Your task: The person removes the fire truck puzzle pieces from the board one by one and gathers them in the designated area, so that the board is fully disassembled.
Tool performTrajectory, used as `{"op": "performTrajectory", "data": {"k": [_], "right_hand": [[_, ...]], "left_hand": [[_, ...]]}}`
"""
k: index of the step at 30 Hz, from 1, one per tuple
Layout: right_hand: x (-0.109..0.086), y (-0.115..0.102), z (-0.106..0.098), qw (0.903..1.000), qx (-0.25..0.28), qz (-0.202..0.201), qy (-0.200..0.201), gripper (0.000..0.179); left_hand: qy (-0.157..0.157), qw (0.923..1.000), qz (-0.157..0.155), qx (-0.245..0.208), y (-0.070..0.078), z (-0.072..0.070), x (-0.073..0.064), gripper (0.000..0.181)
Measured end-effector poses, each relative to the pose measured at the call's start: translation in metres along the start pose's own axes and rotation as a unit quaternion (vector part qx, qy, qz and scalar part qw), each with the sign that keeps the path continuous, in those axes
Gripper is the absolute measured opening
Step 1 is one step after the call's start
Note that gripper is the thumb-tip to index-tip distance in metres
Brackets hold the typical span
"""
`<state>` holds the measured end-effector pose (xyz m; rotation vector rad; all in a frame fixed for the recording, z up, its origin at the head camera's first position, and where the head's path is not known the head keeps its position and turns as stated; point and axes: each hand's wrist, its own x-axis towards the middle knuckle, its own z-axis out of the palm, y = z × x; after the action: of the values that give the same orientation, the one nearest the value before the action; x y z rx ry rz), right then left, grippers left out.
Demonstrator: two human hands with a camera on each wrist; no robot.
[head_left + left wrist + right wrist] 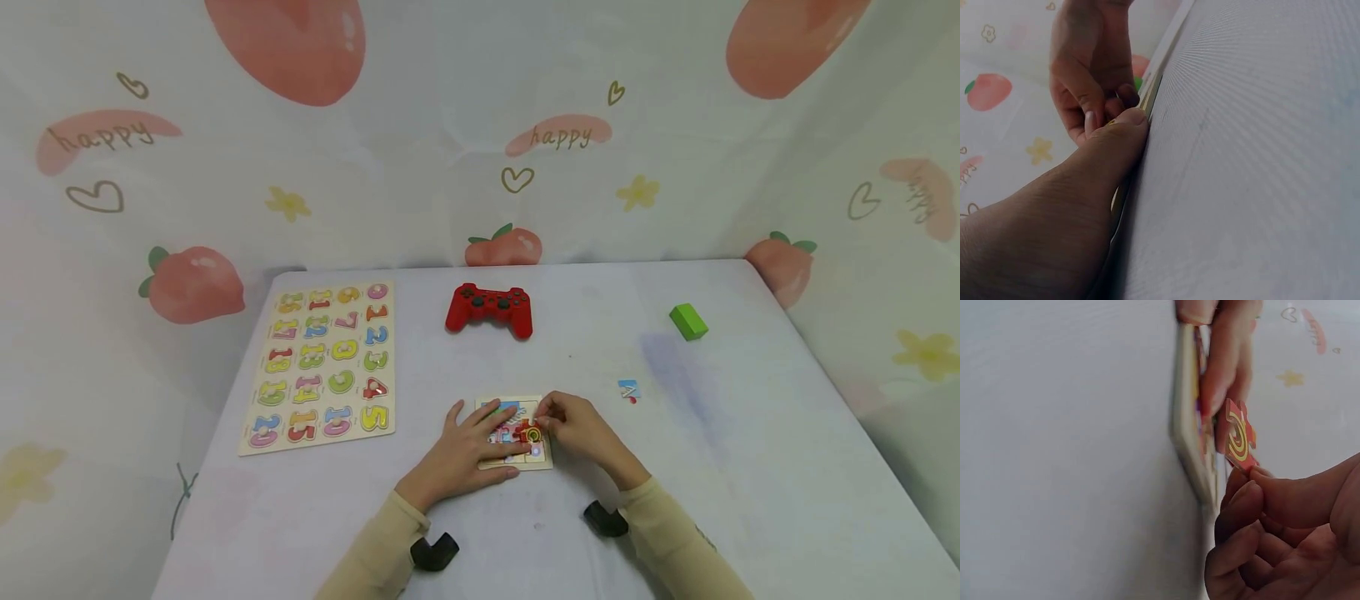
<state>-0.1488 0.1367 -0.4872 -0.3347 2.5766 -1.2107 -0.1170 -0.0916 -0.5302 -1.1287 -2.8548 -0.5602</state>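
A small jigsaw board [545,461] in a pale frame lies at the near middle of the table. My left hand [463,454] rests on it from the left with fingers spread over the picture, hiding part of it. At the board's right side, my right hand [579,423] pinches a red puzzle piece [1238,434] with a yellow spiral between thumb and index finger. In the right wrist view the piece is tilted and stands beside the left fingers. One loose blue puzzle piece [628,388] with a white and red print lies to the right of the board.
A wooden number puzzle board [321,367] lies on the left. Behind the jigsaw is a red game controller [490,311], and a green block [688,322] sits at the back right. A patterned cloth [420,125] hangs behind the white table [810,467].
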Motion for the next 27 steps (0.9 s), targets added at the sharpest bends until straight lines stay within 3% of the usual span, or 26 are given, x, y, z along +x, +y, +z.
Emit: {"op": "performTrajectory", "data": {"k": [7,14,21,27], "right_hand": [[0.000,0.009,-0.019,0.9999,-0.008,-0.005,-0.006,0.005],[-0.015,0.035,-0.069,0.9993,-0.030,-0.024,-0.004,0.004],[-0.037,0.067,-0.117,0.9991,-0.041,0.007,-0.006,0.005],[-0.041,0.089,-0.128,0.9995,-0.023,0.021,-0.004,0.009]], "left_hand": [[0.025,0.9996,0.014,0.008,-0.001,0.001,0.001,0.042],[0.039,0.9991,0.017,0.008,-0.002,0.005,0.000,0.041],[0.051,0.9983,0.021,0.021,-0.003,0.008,0.002,0.041],[0.053,0.9983,0.016,0.018,-0.004,0.007,0.002,0.041]]}}
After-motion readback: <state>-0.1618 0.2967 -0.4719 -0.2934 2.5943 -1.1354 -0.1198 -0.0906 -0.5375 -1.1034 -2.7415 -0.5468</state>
